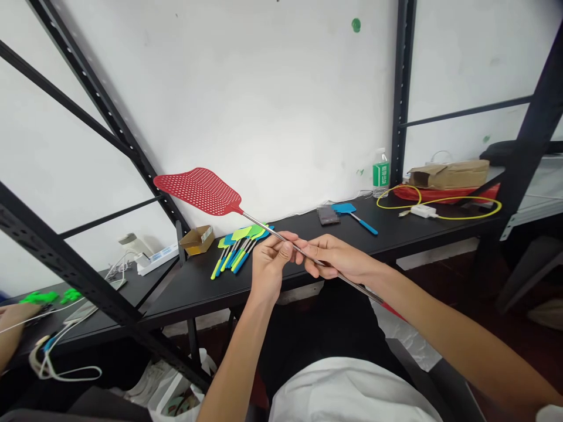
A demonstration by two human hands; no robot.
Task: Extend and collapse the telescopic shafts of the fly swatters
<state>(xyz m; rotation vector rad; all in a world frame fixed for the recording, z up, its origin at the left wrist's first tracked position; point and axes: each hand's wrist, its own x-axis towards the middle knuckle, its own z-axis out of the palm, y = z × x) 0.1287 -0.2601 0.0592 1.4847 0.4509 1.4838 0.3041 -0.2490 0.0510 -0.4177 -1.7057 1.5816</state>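
I hold a red fly swatter [200, 189] by its extended silver metal rod, raised above the black shelf top [299, 234]. My left hand [269, 264] pinches the rod nearer the red perforated head, which points up and left. My right hand [336, 258] is closed round the rod further back, and the rod runs on past my right wrist to a red handle end. Just beyond my hands, a pile of several collapsed green and blue fly swatters [240, 243] lies on the shelf top.
A single blue swatter [352, 214] and a dark packet [328, 215] lie to the right. Further right are a green-labelled bottle [380, 173], a yellow cable [440, 202] and a brown paper bag [448, 173]. A small cardboard box [196, 239] sits left; black rack posts frame the scene. Another person's hand [13, 328] shows at far left.
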